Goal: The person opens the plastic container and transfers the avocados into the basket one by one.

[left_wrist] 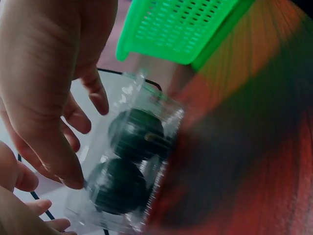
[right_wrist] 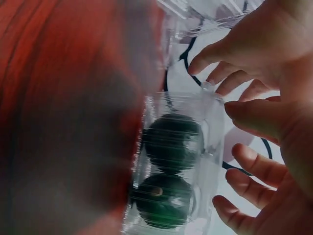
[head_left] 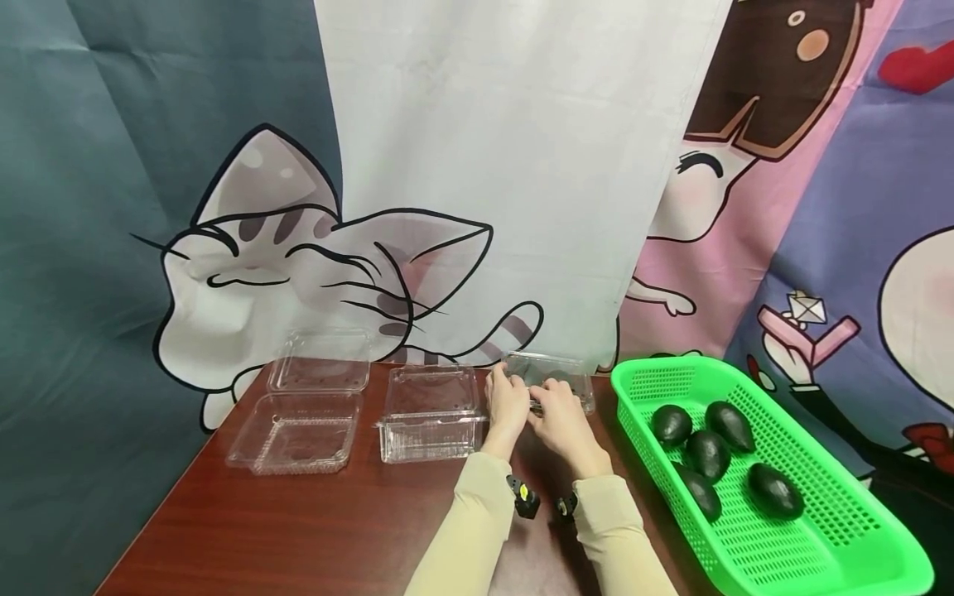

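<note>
A clear plastic clamshell box [head_left: 580,387] stands at the back of the table, partly hidden by my hands in the head view. Two dark avocados [right_wrist: 173,142] sit side by side inside it, seen through the clear wall. My left hand [head_left: 507,407] is over the box's left part, its fingers loosely bent and spread; the left wrist view has the thumb tip at the edge of the box. Beside it, my right hand [head_left: 564,420] reaches to the box's top edge, fingers apart and relaxed. Neither hand's fingers wrap round anything.
Left of my hands stands another clear box [head_left: 432,434], its lid raised. Farther left lies an open clear box [head_left: 305,430], lid folded back. A green plastic basket [head_left: 879,530] with several dark avocados [head_left: 706,455] is on the right. A printed cloth [head_left: 507,165] hangs behind the table.
</note>
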A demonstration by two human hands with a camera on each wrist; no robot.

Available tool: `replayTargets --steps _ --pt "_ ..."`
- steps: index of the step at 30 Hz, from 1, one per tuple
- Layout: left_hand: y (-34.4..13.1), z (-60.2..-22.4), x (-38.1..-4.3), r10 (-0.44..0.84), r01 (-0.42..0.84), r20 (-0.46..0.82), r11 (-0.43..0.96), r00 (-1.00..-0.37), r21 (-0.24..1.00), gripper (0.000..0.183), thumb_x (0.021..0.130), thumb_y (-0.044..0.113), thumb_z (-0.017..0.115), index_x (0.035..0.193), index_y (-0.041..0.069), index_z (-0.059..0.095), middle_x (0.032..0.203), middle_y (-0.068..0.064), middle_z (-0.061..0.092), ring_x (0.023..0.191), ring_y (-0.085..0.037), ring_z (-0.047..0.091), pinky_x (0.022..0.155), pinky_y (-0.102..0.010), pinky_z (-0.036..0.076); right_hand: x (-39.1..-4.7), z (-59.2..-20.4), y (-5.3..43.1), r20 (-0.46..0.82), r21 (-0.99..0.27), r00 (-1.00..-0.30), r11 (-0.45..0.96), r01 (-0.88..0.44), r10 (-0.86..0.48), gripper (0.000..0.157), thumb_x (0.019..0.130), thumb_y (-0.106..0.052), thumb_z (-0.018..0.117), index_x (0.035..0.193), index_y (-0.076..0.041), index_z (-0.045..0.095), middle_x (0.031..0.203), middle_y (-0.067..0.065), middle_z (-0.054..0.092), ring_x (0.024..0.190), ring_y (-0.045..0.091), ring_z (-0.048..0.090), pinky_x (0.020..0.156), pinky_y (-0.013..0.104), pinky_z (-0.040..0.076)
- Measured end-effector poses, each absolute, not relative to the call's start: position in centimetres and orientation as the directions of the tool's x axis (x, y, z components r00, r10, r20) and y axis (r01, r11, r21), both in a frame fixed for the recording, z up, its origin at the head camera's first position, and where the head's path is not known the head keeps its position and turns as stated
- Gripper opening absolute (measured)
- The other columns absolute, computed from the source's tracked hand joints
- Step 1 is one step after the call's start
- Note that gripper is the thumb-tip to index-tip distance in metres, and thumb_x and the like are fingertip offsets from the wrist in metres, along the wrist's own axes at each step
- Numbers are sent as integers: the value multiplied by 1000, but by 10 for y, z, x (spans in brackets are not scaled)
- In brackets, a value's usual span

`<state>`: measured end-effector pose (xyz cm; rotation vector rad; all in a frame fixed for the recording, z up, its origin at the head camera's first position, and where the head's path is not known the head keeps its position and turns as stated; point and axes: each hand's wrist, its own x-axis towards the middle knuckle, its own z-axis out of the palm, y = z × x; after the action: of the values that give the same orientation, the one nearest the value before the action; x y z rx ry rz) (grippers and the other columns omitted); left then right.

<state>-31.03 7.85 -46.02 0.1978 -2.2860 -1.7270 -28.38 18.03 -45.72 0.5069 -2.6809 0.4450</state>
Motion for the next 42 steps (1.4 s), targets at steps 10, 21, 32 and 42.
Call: replayTargets --steps 10,21,32,42 --pt "72 -480 -329 -315 -19 49 209 -948 978 35 100 15 40 126 -6 52 119 -26 56 114 -40 52 97 -50 38 -292 -469 174 484 -179 -811 870 -460 -329 24 78 -15 81 101 -13 73 86 6 55 83 29 50 67 48 44" --pt "65 -493 -334 -267 -64 -44 68 -963 996 29 102 18 37 110 -3 56 105 -17 58 103 -34 54 90 -46 41 -302 -473 165 500 -193 -825 894 -403 -263 14 80 -14 81 93 -17 75 88 3 56 87 27 49 71 47 37" --pt "64 -509 -325 -234 -31 -14 66 -972 997 28 102 14 39 100 -2 62 98 -15 63 96 -31 58 85 -47 44 -301 -480 171 512 -191 -822 900 -392 -249 10 81 -14 80 86 -20 74 85 0 53 83 25 48 66 43 34" --pt "63 -509 -321 -58 -59 -66 -106 -996 993 33 106 18 37 81 6 54 66 1 45 59 -12 42 60 -25 37 -302 -477 171 546 -194 -791 877 -439 -275 6 83 -15 79 85 -19 75 85 0 51 82 24 46 64 40 31"
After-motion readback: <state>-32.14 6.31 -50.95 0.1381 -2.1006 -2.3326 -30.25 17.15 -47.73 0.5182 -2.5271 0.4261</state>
